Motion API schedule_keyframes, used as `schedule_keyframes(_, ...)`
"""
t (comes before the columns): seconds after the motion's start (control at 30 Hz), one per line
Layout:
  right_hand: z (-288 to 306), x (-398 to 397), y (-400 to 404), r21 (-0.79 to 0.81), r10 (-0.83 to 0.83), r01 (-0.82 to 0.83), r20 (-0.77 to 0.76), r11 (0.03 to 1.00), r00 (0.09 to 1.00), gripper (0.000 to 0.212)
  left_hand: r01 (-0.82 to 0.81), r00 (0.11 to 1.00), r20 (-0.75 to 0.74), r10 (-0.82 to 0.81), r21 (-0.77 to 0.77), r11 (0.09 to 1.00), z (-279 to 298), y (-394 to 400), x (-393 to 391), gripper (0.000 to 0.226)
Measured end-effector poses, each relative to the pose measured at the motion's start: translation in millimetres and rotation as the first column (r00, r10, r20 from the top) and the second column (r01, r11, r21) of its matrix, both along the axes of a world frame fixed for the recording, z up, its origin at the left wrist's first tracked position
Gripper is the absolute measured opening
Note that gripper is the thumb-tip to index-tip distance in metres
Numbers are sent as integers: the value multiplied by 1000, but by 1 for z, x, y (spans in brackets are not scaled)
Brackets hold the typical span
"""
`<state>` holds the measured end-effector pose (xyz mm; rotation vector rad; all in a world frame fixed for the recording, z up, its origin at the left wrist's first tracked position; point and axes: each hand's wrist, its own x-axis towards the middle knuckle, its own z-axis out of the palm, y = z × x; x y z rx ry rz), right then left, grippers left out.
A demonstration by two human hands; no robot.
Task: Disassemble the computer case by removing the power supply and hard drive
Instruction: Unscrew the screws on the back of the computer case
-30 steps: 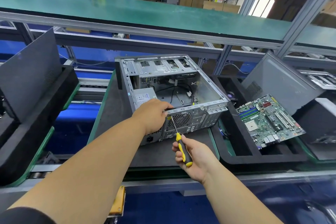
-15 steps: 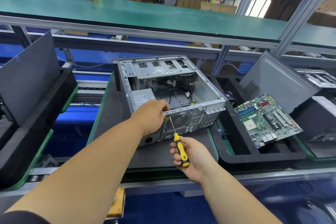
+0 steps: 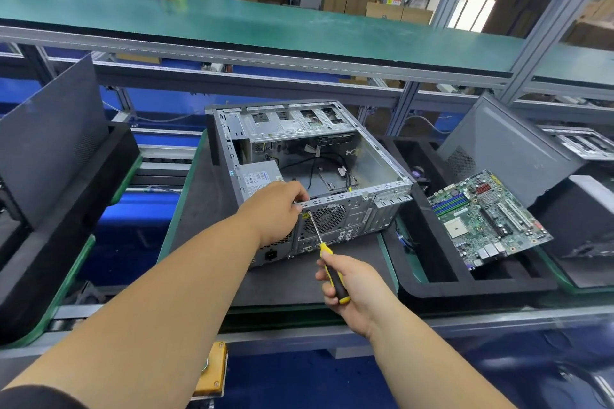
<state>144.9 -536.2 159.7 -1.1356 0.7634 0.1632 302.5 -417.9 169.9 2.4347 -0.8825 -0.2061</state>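
On the dark mat of the bench [image 3: 206,209], dead centre, sits the computer case [image 3: 365,173], side panel off and its open side facing up. The left hand [image 3: 275,212] is planted on the case's near rear edge, fingers [image 3: 297,191] curled over the top rail, clamped on the metal just beside the fan grille [image 3: 327,217]. The power supply [image 3: 257,179] is in its corner inside the case, right behind that left hand, label up. Black cables [image 3: 315,169] trail across the case floor beyond it. The drive cage [image 3: 292,123] spans the far end of the case; whether a hard drive sits in it, I cannot tell.

The right hand [image 3: 355,289] is below the case's rear panel, fingers wrapped tight round the yellow-and-black handle of a screwdriver [image 3: 327,262]. Its shaft angles up and left, and the tip meets the rear panel at the upper left corner of the fan grille, close under the left hand's fingertips. The screw itself is too small to make out.

To the right of the case, a green motherboard [image 3: 488,219] lies tilted on a black foam tray [image 3: 432,285], with a grey side panel [image 3: 505,146] leaning behind it. To the left of the case, another dark panel [image 3: 50,133] leans up in its own foam tray.
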Motion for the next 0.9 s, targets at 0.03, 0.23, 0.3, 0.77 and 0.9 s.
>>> schedule_keyframes(0.03, 1, 0, 0, 36, -2, 2, -14, 999, 1000, 27, -1, 1000, 0, 1, -3, 1000, 0, 0, 0, 18)
schedule_keyframes(0.23, 3, 0, 1, -58, -2, -1, -54, 998, 999, 30, -4, 1000, 12, 4, -11, 1000, -2, 0, 0, 17)
schedule_keyframes(0.3, 1, 1, 1, -110, 4, -9, -43, 994, 999, 19, 2, 1000, 10, -2, -19, 1000, -2, 0, 0, 16)
schedule_keyframes(0.77, 6, 2, 3, -53, -2, 1, -21, 999, 1000, 24, -22, 1000, 23, 22, -11, 1000, -3, -1, 1, 10)
schedule_keyframes(0.9, 6, 5, 0, -89, -29, 30, 14, 996, 999, 11, -13, 1000, 21, 13, -21, 1000, -2, -1, 0, 10)
